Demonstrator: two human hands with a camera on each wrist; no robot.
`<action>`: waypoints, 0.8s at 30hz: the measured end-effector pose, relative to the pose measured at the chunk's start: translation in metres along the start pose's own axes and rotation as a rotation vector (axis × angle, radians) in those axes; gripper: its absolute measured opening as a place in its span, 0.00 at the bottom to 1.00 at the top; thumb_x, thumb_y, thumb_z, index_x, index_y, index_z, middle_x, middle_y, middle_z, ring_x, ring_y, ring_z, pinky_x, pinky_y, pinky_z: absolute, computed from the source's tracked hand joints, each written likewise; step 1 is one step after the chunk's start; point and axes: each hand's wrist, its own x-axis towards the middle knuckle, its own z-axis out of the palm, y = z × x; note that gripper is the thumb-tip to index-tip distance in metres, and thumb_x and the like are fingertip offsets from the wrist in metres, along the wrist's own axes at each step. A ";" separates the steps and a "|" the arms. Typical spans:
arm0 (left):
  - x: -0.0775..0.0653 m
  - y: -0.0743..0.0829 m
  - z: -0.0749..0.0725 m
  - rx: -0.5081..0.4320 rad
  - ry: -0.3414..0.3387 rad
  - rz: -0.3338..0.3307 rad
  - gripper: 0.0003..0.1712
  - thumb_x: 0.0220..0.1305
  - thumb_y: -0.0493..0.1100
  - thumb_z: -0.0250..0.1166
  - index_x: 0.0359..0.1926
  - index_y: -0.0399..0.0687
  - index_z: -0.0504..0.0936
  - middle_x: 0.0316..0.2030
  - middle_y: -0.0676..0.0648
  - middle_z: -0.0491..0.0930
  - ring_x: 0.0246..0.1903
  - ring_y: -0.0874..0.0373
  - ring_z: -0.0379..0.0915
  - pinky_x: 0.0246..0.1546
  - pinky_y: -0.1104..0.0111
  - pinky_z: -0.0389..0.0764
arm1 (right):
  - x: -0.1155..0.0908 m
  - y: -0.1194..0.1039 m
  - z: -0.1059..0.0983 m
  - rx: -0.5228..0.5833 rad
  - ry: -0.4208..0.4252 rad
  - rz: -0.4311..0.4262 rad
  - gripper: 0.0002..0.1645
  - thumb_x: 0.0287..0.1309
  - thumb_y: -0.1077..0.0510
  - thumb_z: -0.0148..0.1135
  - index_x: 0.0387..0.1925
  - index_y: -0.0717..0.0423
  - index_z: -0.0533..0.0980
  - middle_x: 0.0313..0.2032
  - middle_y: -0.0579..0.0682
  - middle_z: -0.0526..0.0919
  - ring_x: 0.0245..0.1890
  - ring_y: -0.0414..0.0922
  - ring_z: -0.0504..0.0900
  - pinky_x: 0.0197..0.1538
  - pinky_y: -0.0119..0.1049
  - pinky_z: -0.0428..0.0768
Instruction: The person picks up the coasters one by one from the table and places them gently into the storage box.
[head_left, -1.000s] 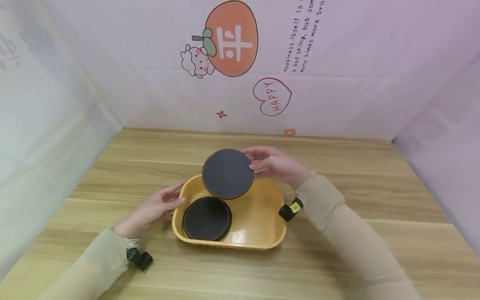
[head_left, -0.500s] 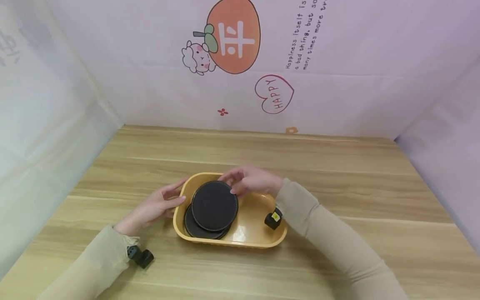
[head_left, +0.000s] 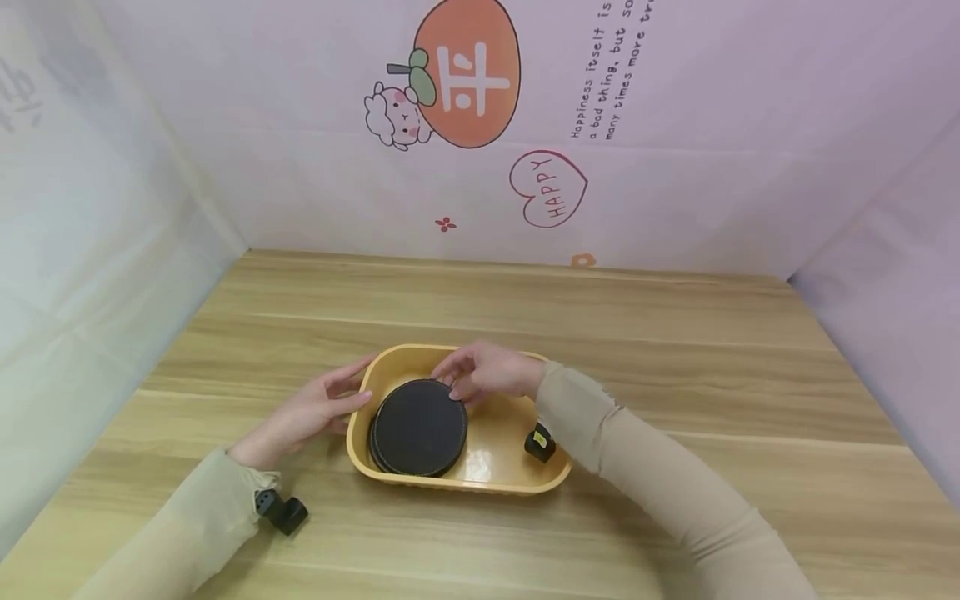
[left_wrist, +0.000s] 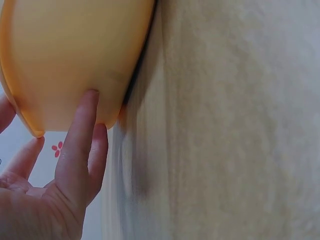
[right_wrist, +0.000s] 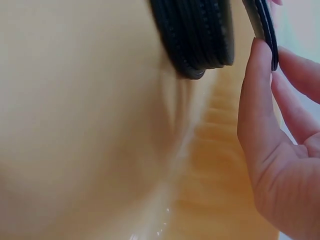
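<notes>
My right hand (head_left: 491, 371) pinches the edge of a round black coaster (head_left: 420, 429) with a stitched rim. In the right wrist view that coaster (right_wrist: 265, 27) is between thumb and fingers, apart from a stack of several similar coasters (right_wrist: 195, 37). From the head view it covers most of the stack, at the left end of a yellow plastic basin (head_left: 517, 483). My left hand (head_left: 318, 410) touches the basin's left end, its thumb at the rim. Its fairly straight fingers rest against the outer wall (left_wrist: 75, 60) in the left wrist view.
The basin stands on a wood-grain table (head_left: 480, 550). A printed white backdrop (head_left: 300, 167) rises behind the table, with pale cloth walls at left and right. Each wrist wears a small black camera, one left (head_left: 281, 510) and one right (head_left: 540, 442).
My right hand has lowered the coaster from above the basin's far rim, down and left onto the stack's place inside. The left hand has kept its position at the basin.
</notes>
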 end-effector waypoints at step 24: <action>0.001 -0.001 -0.001 0.008 -0.009 0.022 0.39 0.68 0.40 0.57 0.74 0.45 0.48 0.61 0.26 0.61 0.44 0.59 0.76 0.38 0.61 0.84 | -0.007 -0.003 -0.004 -0.004 0.032 -0.021 0.23 0.57 0.69 0.59 0.56 0.67 0.72 0.46 0.59 0.80 0.43 0.45 0.80 0.45 0.42 0.84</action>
